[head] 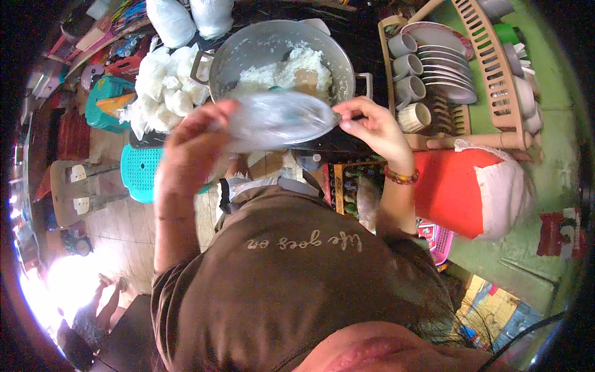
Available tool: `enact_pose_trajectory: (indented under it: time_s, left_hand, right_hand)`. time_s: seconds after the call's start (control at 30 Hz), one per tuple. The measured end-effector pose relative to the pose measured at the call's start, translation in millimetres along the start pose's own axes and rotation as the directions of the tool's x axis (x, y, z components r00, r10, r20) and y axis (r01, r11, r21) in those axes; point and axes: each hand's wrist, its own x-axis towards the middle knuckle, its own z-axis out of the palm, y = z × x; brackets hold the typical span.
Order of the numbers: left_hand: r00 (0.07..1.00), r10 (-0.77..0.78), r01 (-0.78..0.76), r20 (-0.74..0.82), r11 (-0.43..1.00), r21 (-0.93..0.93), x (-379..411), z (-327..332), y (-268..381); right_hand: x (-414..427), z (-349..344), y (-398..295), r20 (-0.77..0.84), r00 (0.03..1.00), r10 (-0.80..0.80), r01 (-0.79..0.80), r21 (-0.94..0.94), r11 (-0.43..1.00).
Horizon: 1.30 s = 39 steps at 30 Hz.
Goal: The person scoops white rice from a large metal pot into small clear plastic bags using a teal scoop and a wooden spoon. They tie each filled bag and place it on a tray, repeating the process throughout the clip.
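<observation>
A clear plastic bag (283,116) is stretched sideways between my two hands, blurred by motion. Its right end is pinched between the thumb and fingers of my right hand (372,125), which wears a beaded bracelet (401,175). My left hand (200,128), also blurred, grips the other end. Just beyond the bag stands a large metal pot (228,51) with two handles. Inside it lies white cooked rice (279,72), heaped toward the back right; something brownish shows in the heap. Left of the pot, filled white plastic bags (162,88) are piled on a dark tray (148,139).
Two larger wrapped white bundles (172,21) stand behind the pile. At right, a beige dish rack (492,69) holds plates (448,69) and mugs (409,88). Below it sits a red-and-white sack-like bundle (451,190). Turquoise stools (142,172) and a crate of bottles (355,186) are lower down.
</observation>
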Motion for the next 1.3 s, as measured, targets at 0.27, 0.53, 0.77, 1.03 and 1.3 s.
enact_pose_trajectory:
  time_s: [0.27,0.53,0.77,1.03,1.3]
  left_hand:
    - [0.325,0.944,-0.138,-0.06,0.11,0.984,40.2,-71.5,40.8]
    - [0.888,0.458,-0.144,0.041,0.193,0.971,106.4,-140.2,-18.5]
    - [0.979,0.165,-0.202,0.122,0.681,0.703,147.9,-154.9,-8.7]
    - [0.936,0.175,-0.322,0.305,0.775,0.543,162.7,-158.3,-1.6]
    - [0.913,0.262,-0.394,0.312,0.763,0.513,168.3,-163.3,-17.1]
  right_hand:
    - [109.6,77.4,45.4,0.072,0.977,-0.202,0.195,-0.692,0.695]
    - [130.7,91.7,43.7,0.166,0.924,0.344,-0.009,-0.891,0.454]
    - [143.5,62.8,-5.1,0.06,0.97,0.236,-0.08,-0.836,0.542]
    - [200.5,99.5,51.2,-0.102,0.995,0.016,-0.103,-0.99,0.091]
    - [162.2,150.8,33.9,0.189,0.962,0.197,0.116,-0.936,0.333]
